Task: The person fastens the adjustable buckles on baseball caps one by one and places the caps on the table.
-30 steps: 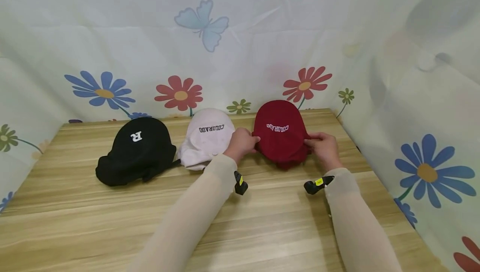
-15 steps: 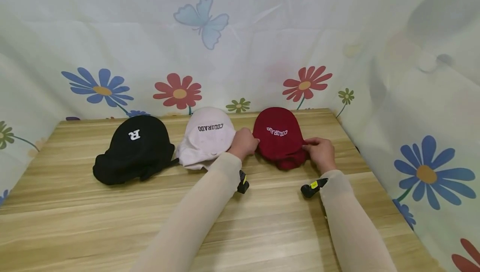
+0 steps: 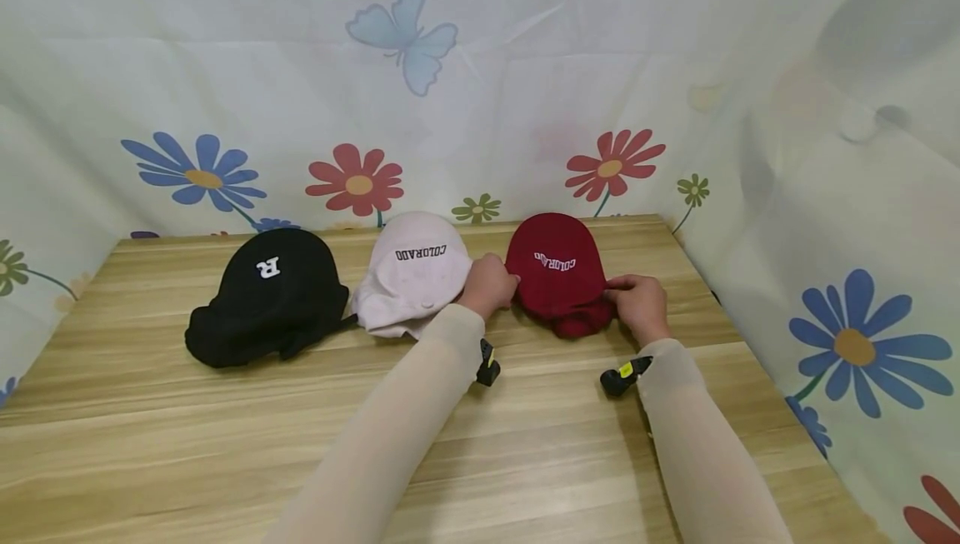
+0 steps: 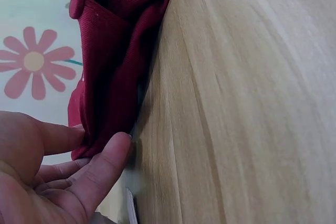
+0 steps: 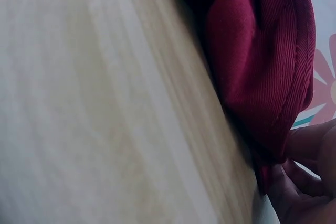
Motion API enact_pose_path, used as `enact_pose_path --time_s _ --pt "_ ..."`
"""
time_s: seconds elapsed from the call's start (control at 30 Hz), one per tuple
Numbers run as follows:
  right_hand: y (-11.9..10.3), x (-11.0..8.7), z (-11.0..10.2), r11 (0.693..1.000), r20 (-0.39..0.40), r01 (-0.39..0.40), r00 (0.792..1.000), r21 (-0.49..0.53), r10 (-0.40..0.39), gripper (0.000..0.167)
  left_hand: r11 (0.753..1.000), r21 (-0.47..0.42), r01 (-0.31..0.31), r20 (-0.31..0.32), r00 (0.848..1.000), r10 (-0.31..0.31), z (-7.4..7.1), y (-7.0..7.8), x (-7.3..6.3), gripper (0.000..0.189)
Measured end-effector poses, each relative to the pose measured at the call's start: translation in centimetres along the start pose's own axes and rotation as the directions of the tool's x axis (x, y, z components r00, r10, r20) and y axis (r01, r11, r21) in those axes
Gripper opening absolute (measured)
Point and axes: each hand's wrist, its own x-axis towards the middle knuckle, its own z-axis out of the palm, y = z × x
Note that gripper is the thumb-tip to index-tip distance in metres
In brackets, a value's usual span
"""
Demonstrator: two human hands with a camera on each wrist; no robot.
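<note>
A dark red cap with white COLORADO lettering lies on the wooden table, its lettering upside down in the head view. My left hand pinches the cap's left edge; in the left wrist view the thumb and fingers close around a corner of the cloth. On the other side, my right hand pinches the right edge, and the right wrist view shows the folded red fabric between thumb and fingers. A white cap with black COLORADO lettering sits just left of my left hand, which partly overlaps it.
A black cap with a white R lies at the left of the row, its strap reaching toward the white cap. The table meets a flower-printed backdrop behind the caps. Another flowered sheet rises along the right side.
A second ago the red cap's far edge stood higher; it has lowered onto the table. The right hand shifted slightly left and down with it. Over the last half second hardly anything moved.
</note>
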Motion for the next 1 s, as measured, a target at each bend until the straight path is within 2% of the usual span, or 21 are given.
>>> enact_pose_path --time_s 0.2,0.33,0.47,0.53,0.63,0.77,0.87,1.0 --pt "0.1 0.2 -0.1 1.000 0.001 0.010 1.000 -0.009 -0.010 0.021 0.999 -0.044 0.010 0.008 1.000 -0.010 -0.1 0.0 -0.1 0.032" --pt "-0.6 0.5 0.0 0.999 0.015 0.031 0.999 -0.045 -0.031 0.021 0.996 -0.085 0.038 0.029 0.999 -0.035 -1.0 -0.4 -0.2 0.041" --pt "-1.4 0.7 -0.3 0.990 0.017 0.081 0.997 -0.118 -0.079 0.021 0.995 -0.093 0.028 0.049 0.999 -0.024 -2.3 -1.0 -0.7 0.048" --pt "-1.8 0.8 -0.5 0.983 0.008 0.114 0.993 -0.147 -0.114 0.021 0.995 -0.098 0.017 0.055 0.998 -0.012 -3.2 -1.2 -1.1 0.046" --pt "-2.8 1.0 -0.7 0.970 -0.004 0.171 0.985 -0.171 -0.174 0.021 0.986 -0.164 -0.004 0.093 0.996 0.019 -4.8 -1.6 -1.4 0.040" --pt "-4.1 0.8 -1.4 0.943 -0.025 0.253 0.964 -0.217 -0.264 0.023 0.967 -0.241 -0.078 0.146 0.982 0.116 -7.1 -1.9 -1.7 0.037" --pt "-5.0 0.5 -2.1 0.917 -0.031 0.302 0.947 -0.260 -0.321 0.026 0.967 -0.213 -0.137 0.136 0.976 0.168 -9.1 -2.6 -2.3 0.037" --pt "-5.9 0.3 -3.0 0.887 -0.027 0.338 0.931 -0.314 -0.364 0.030 0.979 -0.115 -0.171 0.070 0.981 0.180 -11.8 -3.7 -3.3 0.036"
